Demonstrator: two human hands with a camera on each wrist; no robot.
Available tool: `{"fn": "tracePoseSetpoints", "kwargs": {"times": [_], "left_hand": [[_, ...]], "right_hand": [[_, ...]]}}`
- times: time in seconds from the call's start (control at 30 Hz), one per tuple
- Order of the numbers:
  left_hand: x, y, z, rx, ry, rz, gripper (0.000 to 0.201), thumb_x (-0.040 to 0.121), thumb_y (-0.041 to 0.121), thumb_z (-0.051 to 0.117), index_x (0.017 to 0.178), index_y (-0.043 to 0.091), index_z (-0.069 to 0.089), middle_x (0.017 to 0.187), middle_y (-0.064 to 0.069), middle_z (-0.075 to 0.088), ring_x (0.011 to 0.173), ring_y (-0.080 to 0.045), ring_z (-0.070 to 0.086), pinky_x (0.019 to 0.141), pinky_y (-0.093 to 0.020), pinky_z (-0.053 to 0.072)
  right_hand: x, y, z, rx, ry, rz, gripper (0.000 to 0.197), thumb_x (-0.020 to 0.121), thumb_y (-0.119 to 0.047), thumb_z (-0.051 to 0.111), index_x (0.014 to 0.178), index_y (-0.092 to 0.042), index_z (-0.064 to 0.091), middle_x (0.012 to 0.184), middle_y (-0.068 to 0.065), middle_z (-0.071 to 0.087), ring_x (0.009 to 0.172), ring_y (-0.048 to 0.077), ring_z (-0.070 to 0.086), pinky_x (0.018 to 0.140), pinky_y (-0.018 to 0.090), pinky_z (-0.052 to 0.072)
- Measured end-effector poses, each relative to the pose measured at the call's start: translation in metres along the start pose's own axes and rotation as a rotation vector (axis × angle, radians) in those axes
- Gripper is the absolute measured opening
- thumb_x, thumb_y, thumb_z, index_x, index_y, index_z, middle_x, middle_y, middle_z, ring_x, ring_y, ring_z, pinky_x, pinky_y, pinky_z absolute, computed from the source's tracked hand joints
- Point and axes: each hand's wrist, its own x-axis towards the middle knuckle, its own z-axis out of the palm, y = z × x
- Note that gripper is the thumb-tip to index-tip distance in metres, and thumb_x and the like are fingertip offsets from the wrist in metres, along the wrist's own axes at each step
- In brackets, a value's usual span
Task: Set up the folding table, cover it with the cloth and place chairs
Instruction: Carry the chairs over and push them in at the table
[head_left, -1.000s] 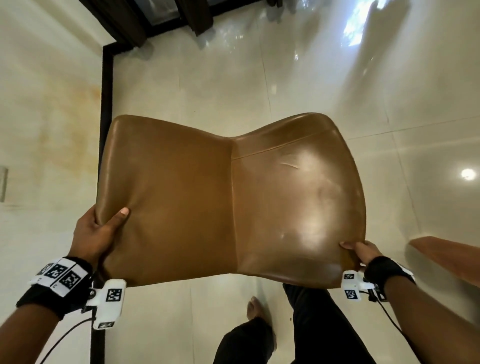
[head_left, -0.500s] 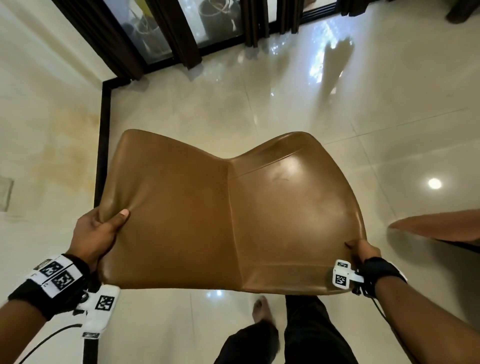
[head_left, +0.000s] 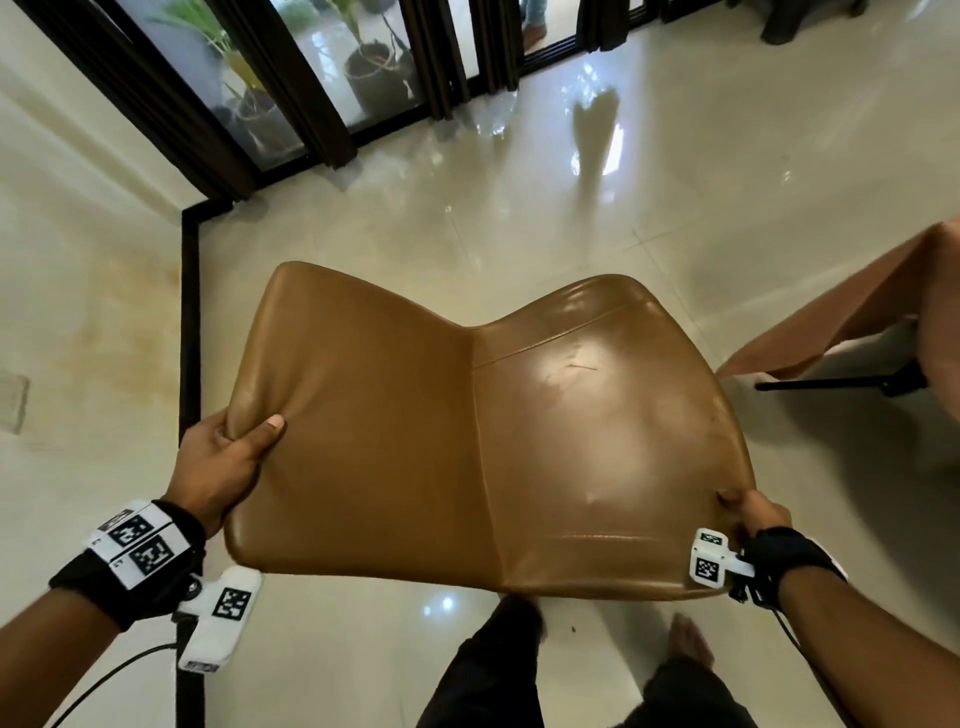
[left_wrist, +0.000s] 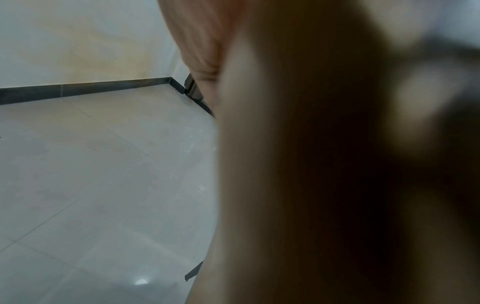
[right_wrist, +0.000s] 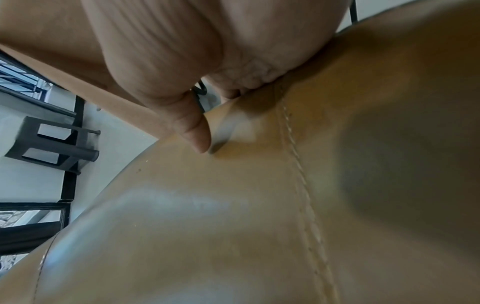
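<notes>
A tan leather chair (head_left: 467, 441) hangs in the air in front of me, seen from above, its legs hidden beneath it. My left hand (head_left: 228, 457) grips the edge of its backrest, thumb on top. My right hand (head_left: 753, 514) grips the front corner of the seat; the right wrist view shows my thumb (right_wrist: 192, 131) pressing on the leather chair (right_wrist: 233, 216) near a stitched seam. A brown cloth (head_left: 857, 312) drapes over the table at the right edge, a black leg (head_left: 841, 384) showing under it. The left wrist view is mostly blurred hand.
Glossy cream floor tiles (head_left: 467, 208) spread ahead. A cream wall (head_left: 78, 312) with a black skirting (head_left: 189, 322) runs along the left. Dark-framed glass doors (head_left: 311, 78) with potted plants behind them stand at the back. My legs and bare feet (head_left: 685, 639) show below the chair.
I have carried the chair forward; the glass doors have come into view and the cloth-covered table at the right looms larger. Both hands keep their hold.
</notes>
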Motion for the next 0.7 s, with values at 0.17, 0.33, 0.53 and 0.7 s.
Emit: {"fn": "tracePoseSetpoints", "kwargs": {"times": [0.17, 0.33, 0.53, 0.7], "left_hand": [[-0.088, 0.01, 0.043, 0.009, 0.024, 0.014, 0.028, 0.09, 0.02, 0.071, 0.115, 0.008, 0.067, 0.093, -0.004, 0.07, 0.085, -0.023, 0.067, 0.084, -0.037, 0.051], [-0.182, 0.017, 0.083, -0.019, 0.015, -0.008, 0.031, 0.09, 0.02, 0.07, 0.118, 0.007, 0.065, 0.091, -0.001, 0.068, 0.082, -0.015, 0.065, 0.078, -0.032, 0.049], [-0.269, 0.002, 0.116, -0.031, 0.011, -0.045, 0.035, 0.089, 0.023, 0.071, 0.12, 0.008, 0.065, 0.095, -0.002, 0.069, 0.089, -0.021, 0.066, 0.078, -0.033, 0.05], [-0.321, -0.01, 0.131, -0.045, 0.005, -0.039, 0.032, 0.09, 0.021, 0.07, 0.119, 0.009, 0.065, 0.09, 0.002, 0.067, 0.082, -0.015, 0.064, 0.08, -0.033, 0.05]], "right_hand": [[0.031, 0.029, -0.084, -0.008, -0.013, -0.01, 0.049, 0.092, -0.017, 0.065, 0.132, 0.009, 0.053, 0.101, 0.021, 0.058, 0.074, 0.034, 0.055, 0.079, 0.041, 0.04], [0.058, 0.057, -0.172, -0.134, -0.006, -0.007, 0.043, 0.094, -0.01, 0.064, 0.13, 0.012, 0.056, 0.102, 0.021, 0.057, 0.071, 0.033, 0.053, 0.062, 0.036, 0.038], [0.085, 0.1, -0.253, -0.22, -0.024, 0.012, 0.042, 0.096, -0.014, 0.061, 0.131, 0.009, 0.055, 0.103, 0.022, 0.057, 0.066, 0.029, 0.05, 0.052, 0.033, 0.03], [0.101, 0.146, -0.297, -0.219, -0.019, 0.028, 0.042, 0.095, -0.017, 0.062, 0.129, 0.007, 0.057, 0.102, 0.022, 0.06, 0.068, 0.029, 0.053, 0.053, 0.032, 0.032]]}}
